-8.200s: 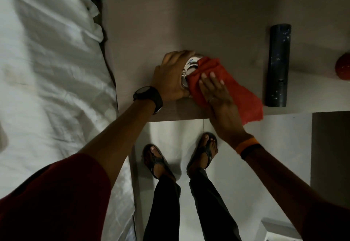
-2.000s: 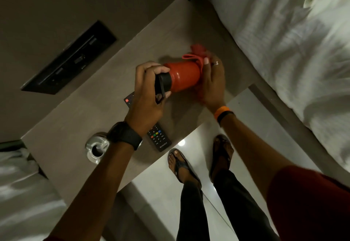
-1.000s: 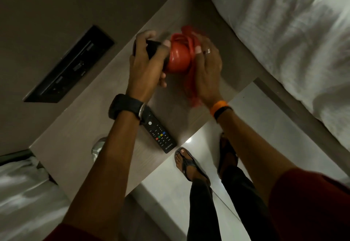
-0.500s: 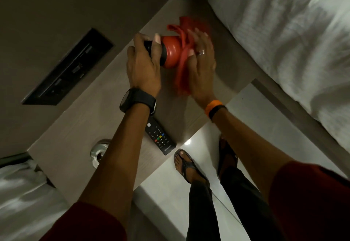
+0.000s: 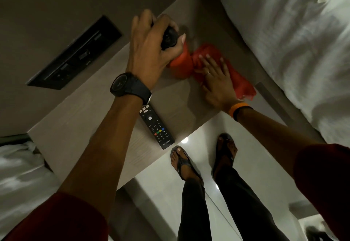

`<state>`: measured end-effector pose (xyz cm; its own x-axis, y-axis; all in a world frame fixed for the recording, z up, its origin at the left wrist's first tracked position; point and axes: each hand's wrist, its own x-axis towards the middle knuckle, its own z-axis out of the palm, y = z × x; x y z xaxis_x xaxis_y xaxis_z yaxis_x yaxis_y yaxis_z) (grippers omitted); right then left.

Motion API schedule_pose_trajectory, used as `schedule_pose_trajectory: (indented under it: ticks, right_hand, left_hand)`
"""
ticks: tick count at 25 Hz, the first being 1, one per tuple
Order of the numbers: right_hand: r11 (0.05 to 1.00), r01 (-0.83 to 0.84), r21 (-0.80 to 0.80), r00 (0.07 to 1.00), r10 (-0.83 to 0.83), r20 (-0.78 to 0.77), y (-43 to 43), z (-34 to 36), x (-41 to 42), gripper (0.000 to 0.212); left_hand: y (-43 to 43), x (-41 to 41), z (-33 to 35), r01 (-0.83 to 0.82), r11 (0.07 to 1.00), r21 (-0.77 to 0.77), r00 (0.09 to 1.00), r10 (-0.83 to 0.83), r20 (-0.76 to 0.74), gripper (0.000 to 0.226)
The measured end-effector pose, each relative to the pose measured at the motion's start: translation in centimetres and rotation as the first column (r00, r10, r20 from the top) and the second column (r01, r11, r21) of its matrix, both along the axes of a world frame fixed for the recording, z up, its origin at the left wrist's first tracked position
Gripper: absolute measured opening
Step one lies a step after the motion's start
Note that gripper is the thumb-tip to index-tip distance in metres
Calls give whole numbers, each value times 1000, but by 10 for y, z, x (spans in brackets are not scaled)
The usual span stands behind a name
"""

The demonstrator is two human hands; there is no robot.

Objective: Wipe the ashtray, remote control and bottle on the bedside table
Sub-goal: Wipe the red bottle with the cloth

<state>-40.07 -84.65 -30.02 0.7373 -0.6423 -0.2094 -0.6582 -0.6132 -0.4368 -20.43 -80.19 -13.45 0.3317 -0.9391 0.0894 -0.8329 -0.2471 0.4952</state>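
low in the frame's middle the remote control (image 5: 156, 126) lies on the bedside table (image 5: 79, 127). above it, at centre, the right hand (image 5: 216, 81) lies flat, fingers spread, pressing the red cloth (image 5: 240, 83) against the red bottle (image 5: 180, 64). higher, the left hand (image 5: 151, 51) curls tight round its black cap. bottle wiping looks nearly done; next probably releasing it. ashtray not visible.

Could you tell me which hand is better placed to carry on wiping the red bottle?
The right hand. It lies flat on the red cloth, pressed against the side of the red bottle. The left hand is closed around the bottle's black cap, steadying it.
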Motion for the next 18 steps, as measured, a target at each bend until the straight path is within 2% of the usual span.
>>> schedule_pose_trajectory:
  ticks: [4,7,12,15,18]
  right_hand:
    - [959,-283,-15,959,283,-25,3,2,-25,65]
    - [953,-300,51,953,302,-33,3,8,-14,73]
    - [896,-430,110,900,415,137,12,14,-28,44]
    - [907,-350,232,928,302,218,23,25,-52,47]
    - [897,-268,351,941,166,295,27,34,-61,41]
  left_hand:
    - [-15,0,10,73,996,57,995,-77,70,31]
    - [-25,2,15,147,986,84,983,-155,96,32]
    - [-33,-6,22,173,980,101,978,-183,101,28]
    - [-32,-21,20,210,965,157,973,-222,63,26]
    - [-32,-30,16,221,965,141,974,-227,26,27]
